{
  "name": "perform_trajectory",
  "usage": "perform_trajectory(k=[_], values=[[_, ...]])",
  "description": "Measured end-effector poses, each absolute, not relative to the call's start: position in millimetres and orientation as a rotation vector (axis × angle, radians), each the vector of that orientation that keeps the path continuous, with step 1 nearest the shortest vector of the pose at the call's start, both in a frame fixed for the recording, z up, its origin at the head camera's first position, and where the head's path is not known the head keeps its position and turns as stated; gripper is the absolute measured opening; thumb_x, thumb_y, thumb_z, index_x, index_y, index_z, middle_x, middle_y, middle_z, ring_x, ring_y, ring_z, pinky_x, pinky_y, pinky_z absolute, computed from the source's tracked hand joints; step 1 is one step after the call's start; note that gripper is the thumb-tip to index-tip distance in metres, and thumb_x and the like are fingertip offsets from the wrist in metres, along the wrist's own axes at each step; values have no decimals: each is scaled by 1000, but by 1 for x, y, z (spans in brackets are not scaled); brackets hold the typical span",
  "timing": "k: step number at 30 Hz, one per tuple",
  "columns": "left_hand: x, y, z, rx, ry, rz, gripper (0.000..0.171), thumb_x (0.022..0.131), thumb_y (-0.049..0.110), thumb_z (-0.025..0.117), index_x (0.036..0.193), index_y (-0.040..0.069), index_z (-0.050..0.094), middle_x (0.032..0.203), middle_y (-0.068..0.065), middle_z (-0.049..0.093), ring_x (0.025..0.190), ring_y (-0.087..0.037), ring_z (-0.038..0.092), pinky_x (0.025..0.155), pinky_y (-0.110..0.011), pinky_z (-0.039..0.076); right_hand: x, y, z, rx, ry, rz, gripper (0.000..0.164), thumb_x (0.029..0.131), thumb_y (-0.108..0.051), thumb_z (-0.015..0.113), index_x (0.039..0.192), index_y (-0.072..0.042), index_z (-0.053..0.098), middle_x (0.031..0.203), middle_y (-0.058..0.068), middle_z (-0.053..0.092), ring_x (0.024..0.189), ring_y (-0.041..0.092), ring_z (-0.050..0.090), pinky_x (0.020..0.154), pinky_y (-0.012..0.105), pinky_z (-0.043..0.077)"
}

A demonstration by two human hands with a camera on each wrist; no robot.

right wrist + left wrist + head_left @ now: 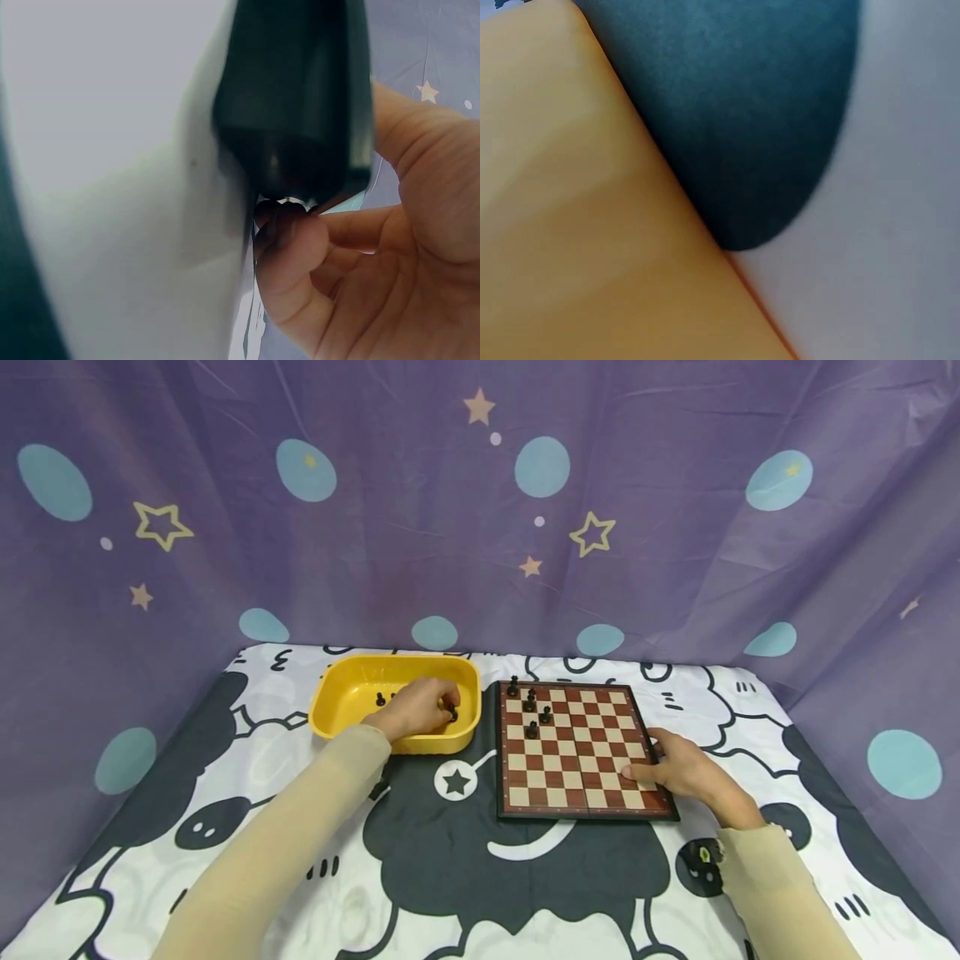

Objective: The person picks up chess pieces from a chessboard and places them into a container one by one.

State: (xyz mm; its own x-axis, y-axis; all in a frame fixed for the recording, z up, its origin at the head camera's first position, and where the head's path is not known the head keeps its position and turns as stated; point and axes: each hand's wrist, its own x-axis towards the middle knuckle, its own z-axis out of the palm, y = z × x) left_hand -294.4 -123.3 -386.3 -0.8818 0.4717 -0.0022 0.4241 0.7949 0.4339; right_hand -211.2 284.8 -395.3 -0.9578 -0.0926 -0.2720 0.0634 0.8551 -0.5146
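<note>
In the head view my left hand (422, 706) reaches down into a yellow tray (322, 700), its fingers pinching a black chess piece (452, 714) near the right wall. The left wrist view shows only the tray's side (592, 225) and cloth. My right hand (686, 767) grips the right edge of a brown-and-cream chessboard (600, 752), thumb on top. In the right wrist view, curled fingers (296, 259) reach under the board's dark edge (300, 97). Several black chess pieces stand on the board's far left squares, among them a pawn (532, 731).
Other small black pieces (380, 699) lie in the tray, left of the hand. A white and dark cartoon-sheep cloth (525, 885) covers the table. Behind the table hangs a purple curtain (420, 527) with stars and ovals.
</note>
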Motion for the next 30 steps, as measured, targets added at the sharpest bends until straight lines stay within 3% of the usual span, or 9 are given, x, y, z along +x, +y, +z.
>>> perform_trajectory(k=[30], values=[[-288, -126, -377, 759, 2944, 575, 21, 85, 14, 69, 106, 11, 67, 97, 1, 65, 83, -19, 55, 80, -35, 46, -212, 285, -397, -31, 2755, -785, 97, 77, -49, 75, 141, 9, 30, 111, 24, 56, 91, 28, 57, 80, 44, 46]])
